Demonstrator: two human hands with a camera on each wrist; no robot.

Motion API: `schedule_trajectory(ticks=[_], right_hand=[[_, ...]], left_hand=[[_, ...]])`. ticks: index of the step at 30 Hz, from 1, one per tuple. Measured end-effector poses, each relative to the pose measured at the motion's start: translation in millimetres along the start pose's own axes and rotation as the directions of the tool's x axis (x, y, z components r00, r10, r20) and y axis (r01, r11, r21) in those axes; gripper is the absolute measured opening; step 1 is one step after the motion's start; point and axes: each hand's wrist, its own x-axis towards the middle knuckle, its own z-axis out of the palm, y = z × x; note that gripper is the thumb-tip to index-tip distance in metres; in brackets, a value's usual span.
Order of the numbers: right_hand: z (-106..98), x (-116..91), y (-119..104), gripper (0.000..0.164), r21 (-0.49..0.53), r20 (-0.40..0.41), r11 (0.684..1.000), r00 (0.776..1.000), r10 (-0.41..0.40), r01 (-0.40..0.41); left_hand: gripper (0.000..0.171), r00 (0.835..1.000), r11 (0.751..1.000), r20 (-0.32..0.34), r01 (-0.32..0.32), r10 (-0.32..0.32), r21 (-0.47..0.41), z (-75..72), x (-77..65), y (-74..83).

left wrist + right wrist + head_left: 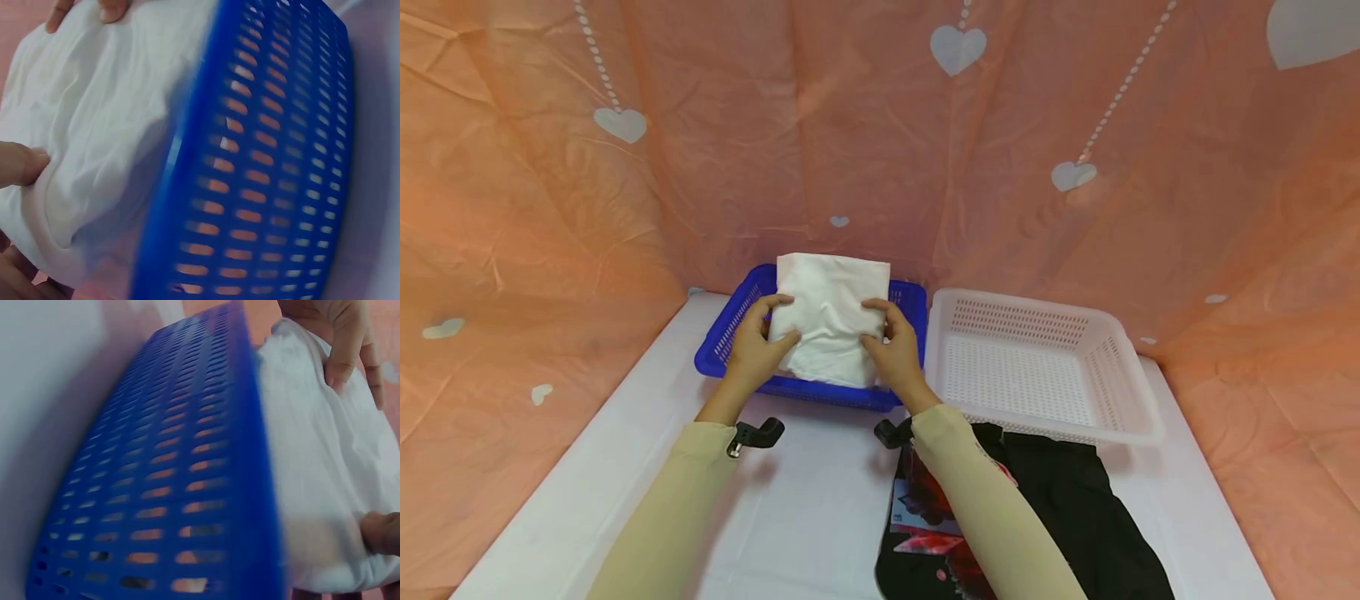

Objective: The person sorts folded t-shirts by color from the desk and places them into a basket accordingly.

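A folded white cloth (829, 321) stands tilted over the blue plastic basket (827, 393), its lower edge just inside the front rim. My left hand (754, 343) pinches its left side, thumb (25, 164) on the near face and fingers behind. The right hand (898, 353) grips the opposite side the same way, with its thumb (382, 534) pressing into the fabric. Soft creases run across the cloth (94, 106) between the hands. Most of the basket's inside is hidden behind it.
To the right stands a white perforated basket (1011, 379), its bottom showing. In front of that, a black garment (1060, 492) with a red and blue print lies on the white table (805, 517), partly under my right forearm. An orange curtain with hearts (865, 150) hangs behind.
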Motion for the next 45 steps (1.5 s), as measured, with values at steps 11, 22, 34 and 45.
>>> schedule_trajectory(ticks=[11,22,34,45], right_hand=[[8,15,54,0.054,-0.132,0.036,0.972,0.979,0.199,-0.193],[11,19,62,0.052,-0.293,0.029,0.93,0.97,0.241,-0.222],[16,23,72,0.054,-0.397,0.039,0.875,0.948,0.317,-0.276],[17,24,72,0.048,-0.489,0.061,0.806,0.909,0.413,-0.333]], left_hand=[[0.051,0.988,0.984,0.103,0.099,-0.115,0.15,5.0,6.6,-22.5],[0.055,0.969,0.954,0.193,0.093,-0.152,0.285,3.2,15.1,-25.2],[0.056,0.922,0.926,0.264,0.191,-0.283,0.325,3.0,22.5,-34.4],[0.057,0.851,0.879,0.326,0.274,-0.411,0.391,4.7,25.6,-33.9]])
